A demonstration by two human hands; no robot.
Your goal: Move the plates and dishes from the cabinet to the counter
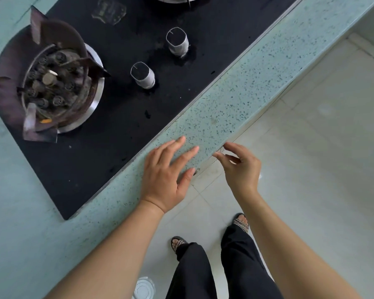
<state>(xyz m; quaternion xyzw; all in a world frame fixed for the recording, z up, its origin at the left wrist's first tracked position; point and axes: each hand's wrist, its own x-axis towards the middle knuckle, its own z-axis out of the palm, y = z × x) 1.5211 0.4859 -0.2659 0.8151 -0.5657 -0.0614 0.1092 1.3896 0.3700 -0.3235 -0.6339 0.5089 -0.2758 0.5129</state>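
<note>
Speckled green counter [235,100] runs slantwise before us, and its black hob [127,117], with a burner [52,87] and two knobs [143,76], leaves only the front strip free for setting things down. Our left hand [166,173] is spread over that strip, fingers straight, holding nothing. Our right hand [240,167] hangs just off the front edge, fingers loosely bent, likewise empty. No plates, dishes or cabinet are in view; we judge the cabinet lies below, with both hands free to reach it.
</note>
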